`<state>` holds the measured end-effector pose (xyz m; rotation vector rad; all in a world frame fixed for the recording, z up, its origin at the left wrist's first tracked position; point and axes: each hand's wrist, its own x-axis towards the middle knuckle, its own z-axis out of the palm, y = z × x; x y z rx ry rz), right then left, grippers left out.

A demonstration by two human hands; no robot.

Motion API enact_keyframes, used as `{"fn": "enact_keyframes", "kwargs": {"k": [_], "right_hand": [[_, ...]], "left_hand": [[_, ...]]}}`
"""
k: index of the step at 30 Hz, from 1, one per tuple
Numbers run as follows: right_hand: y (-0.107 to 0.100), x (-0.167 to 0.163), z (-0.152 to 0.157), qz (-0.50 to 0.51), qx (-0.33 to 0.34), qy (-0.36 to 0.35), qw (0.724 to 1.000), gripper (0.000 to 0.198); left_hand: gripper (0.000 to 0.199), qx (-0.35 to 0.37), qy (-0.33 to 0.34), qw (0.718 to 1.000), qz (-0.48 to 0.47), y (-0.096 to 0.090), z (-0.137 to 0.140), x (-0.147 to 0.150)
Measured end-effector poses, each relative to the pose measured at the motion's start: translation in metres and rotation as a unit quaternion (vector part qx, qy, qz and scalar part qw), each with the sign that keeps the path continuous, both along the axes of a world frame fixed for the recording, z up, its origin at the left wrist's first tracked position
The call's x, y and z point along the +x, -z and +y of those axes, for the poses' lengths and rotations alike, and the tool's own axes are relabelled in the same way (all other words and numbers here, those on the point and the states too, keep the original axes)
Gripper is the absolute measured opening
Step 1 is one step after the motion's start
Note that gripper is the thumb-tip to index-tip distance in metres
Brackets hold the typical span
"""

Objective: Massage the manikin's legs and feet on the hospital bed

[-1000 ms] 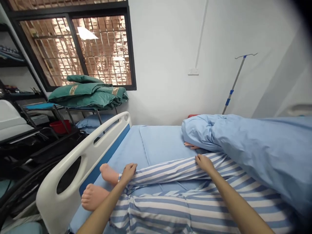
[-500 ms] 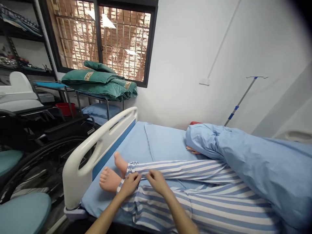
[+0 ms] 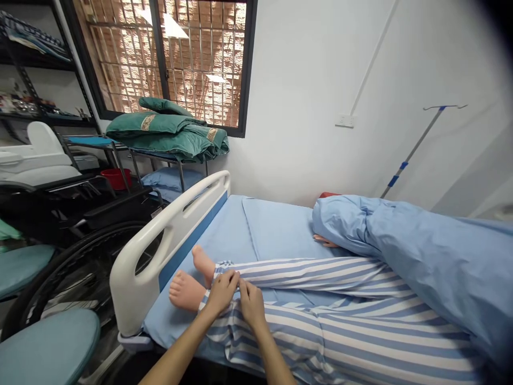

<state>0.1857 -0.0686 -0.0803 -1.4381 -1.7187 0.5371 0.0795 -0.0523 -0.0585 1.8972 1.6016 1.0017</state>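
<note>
1. On your left, the bed's white footboard (image 3: 127, 302) stands upright.
2. Two bare feet (image 3: 186, 291) lie near it.
3. Your left hand (image 3: 222, 291) rests on the striped trousers (image 3: 360, 337) near the ankles, fingers bent; I can't tell whether it grips cloth.
4. Your right hand (image 3: 251, 305) is just beside it, fingers curled, grip equally unclear.
5. Rightward, the trousers run along the bed beneath the blue quilt (image 3: 420, 251).

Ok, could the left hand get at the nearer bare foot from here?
Most likely yes: the left hand is at the striped trousers, close to the nearer foot, with only their cloth showing in between. The footboard stands past the foot, on the side away from the hand.
</note>
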Motion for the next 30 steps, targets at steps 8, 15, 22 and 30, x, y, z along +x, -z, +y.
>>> {"fn": "enact_keyframes", "kwargs": {"k": [8,15,22,30], "right_hand": [[0.004,0.003,0.002,0.039,0.002,0.007,0.999,0.040],[0.004,0.002,0.002,0.041,0.010,0.016,0.999,0.039],[0.002,0.001,0.002,-0.005,0.007,0.017,1.000,0.041],[0.005,-0.001,0.003,-0.001,-0.005,0.014,1.000,0.043]], "left_hand": [[0.034,0.001,0.004,0.986,-0.164,-0.035,0.028,0.009],[0.029,0.008,-0.107,0.982,-0.157,0.022,0.028,0.013],[0.031,0.005,-0.116,0.984,-0.136,0.026,0.051,-0.003],[0.026,0.000,-0.089,0.988,0.128,0.032,0.058,0.013]]}}
